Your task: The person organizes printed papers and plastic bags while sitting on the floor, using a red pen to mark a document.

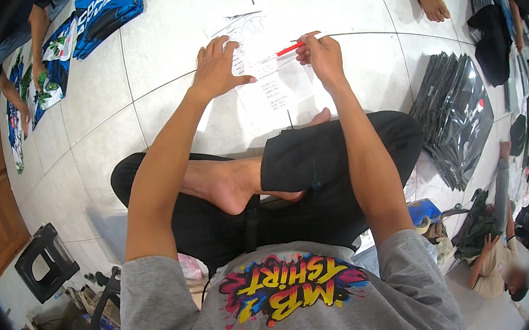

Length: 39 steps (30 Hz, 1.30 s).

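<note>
White sheets of paper (279,89) with handwritten lines and a drawn sketch lie on the tiled floor in front of my crossed legs. My left hand (219,67) rests at the left side of the sheets, thumb and fingers spread. To the right, my right hand (322,54) grips a red-and-white pen (291,49) between thumb and fingers. Its red end points left, over the papers. The glare makes the upper edges of the sheets hard to make out.
A stack of dark garments in clear plastic (456,119) lies to my right. Printed blue shirts (108,17) are spread at the upper left, near another person's hands (43,79). Another person's foot (432,2) is at the upper right. A black stool (46,262) stands lower left.
</note>
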Each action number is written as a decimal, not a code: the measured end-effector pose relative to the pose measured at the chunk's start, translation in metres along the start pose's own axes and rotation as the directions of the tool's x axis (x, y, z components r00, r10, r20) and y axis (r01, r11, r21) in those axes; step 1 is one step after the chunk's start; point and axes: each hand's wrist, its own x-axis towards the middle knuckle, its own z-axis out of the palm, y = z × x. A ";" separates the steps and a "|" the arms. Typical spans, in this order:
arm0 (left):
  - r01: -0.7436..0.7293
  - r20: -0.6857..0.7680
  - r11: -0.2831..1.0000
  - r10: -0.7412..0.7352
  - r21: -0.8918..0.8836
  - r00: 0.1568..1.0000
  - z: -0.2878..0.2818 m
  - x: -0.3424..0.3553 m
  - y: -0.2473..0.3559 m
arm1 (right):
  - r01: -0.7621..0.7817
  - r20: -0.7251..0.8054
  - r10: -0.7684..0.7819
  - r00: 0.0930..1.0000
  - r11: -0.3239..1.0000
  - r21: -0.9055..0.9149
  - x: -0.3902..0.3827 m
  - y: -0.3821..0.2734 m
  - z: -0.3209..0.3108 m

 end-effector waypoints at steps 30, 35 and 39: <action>0.027 0.069 0.999 -0.024 -0.047 0.997 0.003 0.002 -0.008 | -0.013 0.116 0.061 0.991 0.928 -0.372 0.000 0.010 0.000; -0.031 0.116 1.000 0.031 -0.001 0.993 -0.008 -0.001 -0.006 | -0.002 0.127 0.055 0.990 0.924 -0.382 0.000 0.010 0.000; -0.082 0.100 0.995 0.088 -0.061 0.991 -0.013 -0.001 -0.013 | -0.022 0.115 0.070 0.991 0.928 -0.372 -0.001 0.012 -0.001</action>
